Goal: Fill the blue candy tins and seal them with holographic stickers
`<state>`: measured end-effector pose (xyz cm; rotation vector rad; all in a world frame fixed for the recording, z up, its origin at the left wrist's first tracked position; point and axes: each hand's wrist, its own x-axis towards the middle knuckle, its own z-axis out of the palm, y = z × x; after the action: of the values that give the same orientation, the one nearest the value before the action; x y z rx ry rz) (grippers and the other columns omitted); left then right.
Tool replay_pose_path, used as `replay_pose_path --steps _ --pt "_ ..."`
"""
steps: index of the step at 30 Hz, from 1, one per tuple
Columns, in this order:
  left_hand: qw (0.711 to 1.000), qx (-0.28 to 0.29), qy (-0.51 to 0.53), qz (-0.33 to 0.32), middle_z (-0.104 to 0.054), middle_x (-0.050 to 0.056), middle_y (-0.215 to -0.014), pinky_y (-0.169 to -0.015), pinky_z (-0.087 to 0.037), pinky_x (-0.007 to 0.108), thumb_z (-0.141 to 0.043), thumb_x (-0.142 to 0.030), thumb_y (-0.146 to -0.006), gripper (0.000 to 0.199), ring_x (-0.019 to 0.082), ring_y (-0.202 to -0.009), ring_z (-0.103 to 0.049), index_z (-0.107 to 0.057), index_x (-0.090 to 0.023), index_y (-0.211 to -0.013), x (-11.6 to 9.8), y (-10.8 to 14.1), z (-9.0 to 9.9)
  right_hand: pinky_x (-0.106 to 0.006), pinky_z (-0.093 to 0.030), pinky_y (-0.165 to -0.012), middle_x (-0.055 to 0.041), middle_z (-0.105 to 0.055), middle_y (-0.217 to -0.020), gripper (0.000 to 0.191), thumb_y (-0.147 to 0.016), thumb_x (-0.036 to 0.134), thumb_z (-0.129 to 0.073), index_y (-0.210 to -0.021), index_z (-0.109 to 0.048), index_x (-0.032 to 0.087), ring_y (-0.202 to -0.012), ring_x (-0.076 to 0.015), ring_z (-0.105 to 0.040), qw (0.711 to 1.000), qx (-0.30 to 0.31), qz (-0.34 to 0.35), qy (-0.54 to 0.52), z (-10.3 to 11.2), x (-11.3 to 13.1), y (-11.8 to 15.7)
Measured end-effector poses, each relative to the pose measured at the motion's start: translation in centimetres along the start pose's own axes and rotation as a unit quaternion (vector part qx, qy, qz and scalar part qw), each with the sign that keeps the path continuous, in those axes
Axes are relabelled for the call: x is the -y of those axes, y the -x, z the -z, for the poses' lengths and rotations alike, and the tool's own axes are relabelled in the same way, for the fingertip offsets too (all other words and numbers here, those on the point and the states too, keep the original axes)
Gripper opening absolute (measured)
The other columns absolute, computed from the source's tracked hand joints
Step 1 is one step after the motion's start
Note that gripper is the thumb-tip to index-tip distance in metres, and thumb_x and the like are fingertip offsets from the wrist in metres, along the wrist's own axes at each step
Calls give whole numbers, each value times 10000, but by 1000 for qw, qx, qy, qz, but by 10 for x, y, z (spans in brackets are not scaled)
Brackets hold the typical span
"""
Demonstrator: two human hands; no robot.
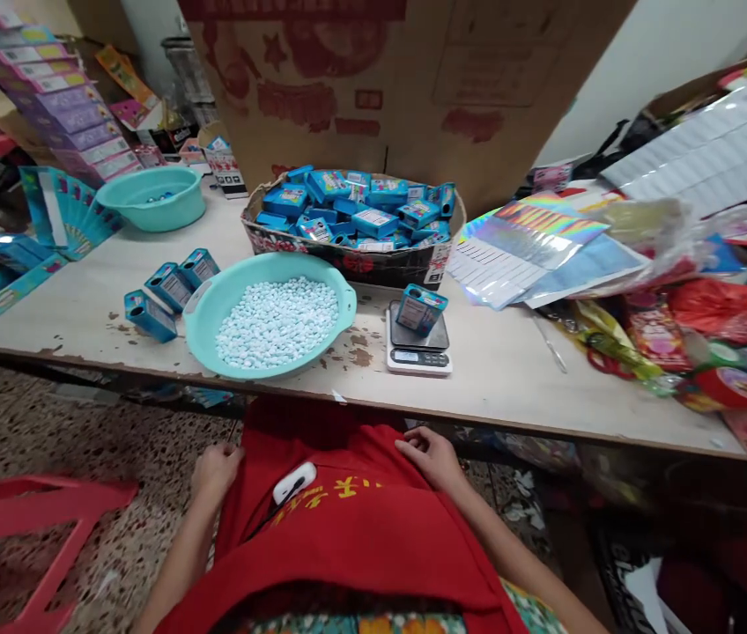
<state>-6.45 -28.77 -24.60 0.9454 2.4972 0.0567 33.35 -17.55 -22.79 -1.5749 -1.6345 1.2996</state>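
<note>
My left hand [217, 468] is closed at the left edge of the red apron [347, 537], fingers curled on the cloth. On the other side, my right hand [432, 453] pinches the apron's right edge below the tabletop. In front of me on the table, a turquoise basin [199, 333] holds many small pale tablets [277, 321]. To its right, a blue box [421, 308] stands on a small digital scale [418, 359]. Several blue boxes with holes in their tops, such as one blue carton [150, 317], stand left of the basin.
Behind the basin, a cut-down carton [347, 260] is filled with blue boxes, with a large cardboard box [373, 88] behind it. Another turquoise basin [154, 201] stands back left. Shiny sheets [532, 251] and plastic packets lie at right. A red stool [36, 519] is at lower left.
</note>
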Motion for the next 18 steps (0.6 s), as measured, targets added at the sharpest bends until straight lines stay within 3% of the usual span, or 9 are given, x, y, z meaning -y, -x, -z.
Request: replay_pose_path --steps 5,10,14,18 --pt "997 -71 12 34 -671 152 -1006 -644 -448 339 -385 -466 -778 430 313 -871 -629 -691 -191 -900 2 6 25 -245 -393 -569 -5 -611 -618 259 -716 417 -631 -672 -634 162 -575 -134 -509 998 28 15 -58 -2 -7 -4" --pt "988 -128 20 83 -678 139 -884 -573 -448 338 -447 -497 -733 414 309 -761 -624 -696 -193 -864 2 22 50 -257 -416 -618 -19 -643 -654 259 -730 417 -604 -667 -644 169 -634 -162 -552 995 -31 27 -96 6 -16 2" --pt "991 -89 26 100 -673 114 -792 -555 -449 334 -462 -496 -730 370 305 -729 -624 -678 -206 -807 -6 25 55 -295 -460 -693 -87 -704 -768 328 -721 459 -571 -721 -680 150 -732 -225 -617 990 -68 -14 -120 17 -36 -3" --pt "996 -21 0 91 -670 102 -729 -606 -469 328 -490 -406 -756 278 298 -756 -644 -663 -195 -704 -22 12 40 -299 -468 -650 -119 -709 -718 351 -726 438 -500 -666 -700 156 -737 -261 -655 988 -68 -136 13 32 -73 -9"
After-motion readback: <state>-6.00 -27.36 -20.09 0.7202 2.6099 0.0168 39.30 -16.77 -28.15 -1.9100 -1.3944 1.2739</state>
